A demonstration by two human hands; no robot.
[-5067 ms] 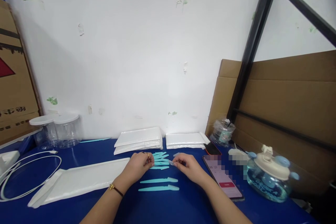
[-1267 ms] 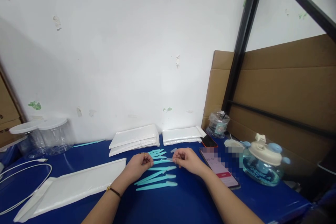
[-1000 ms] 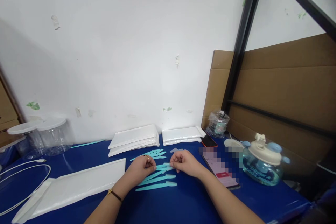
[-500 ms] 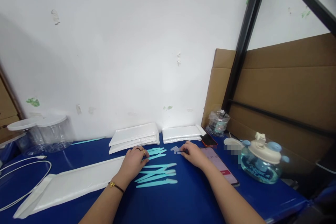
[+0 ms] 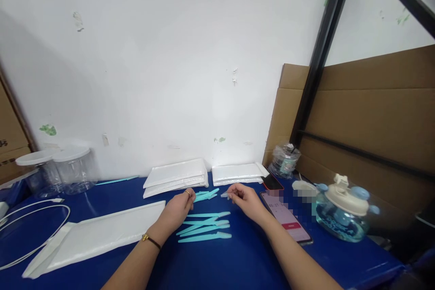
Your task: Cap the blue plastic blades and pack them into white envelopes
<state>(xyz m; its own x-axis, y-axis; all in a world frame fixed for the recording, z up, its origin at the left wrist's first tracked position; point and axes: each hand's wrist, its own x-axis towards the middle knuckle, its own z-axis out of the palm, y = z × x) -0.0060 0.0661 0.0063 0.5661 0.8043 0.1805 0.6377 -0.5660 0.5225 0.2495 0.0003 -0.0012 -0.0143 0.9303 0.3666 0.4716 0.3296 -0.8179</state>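
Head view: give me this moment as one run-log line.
left hand: at far razors; right hand: at clear caps; near razors: on blue table

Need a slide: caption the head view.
Left hand by turquoise eyebrow razors, right hand at translucent caps, over blue table.

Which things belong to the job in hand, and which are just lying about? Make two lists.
Apparently in the job:
slim turquoise plastic sticks, by the left hand
small translucent plastic pieces, at the right hand

Apparently just lying about:
flat pink-screened phone
rounded clear cream-lidded bottle
round clear white-lidded jars
flat white padded envelopes
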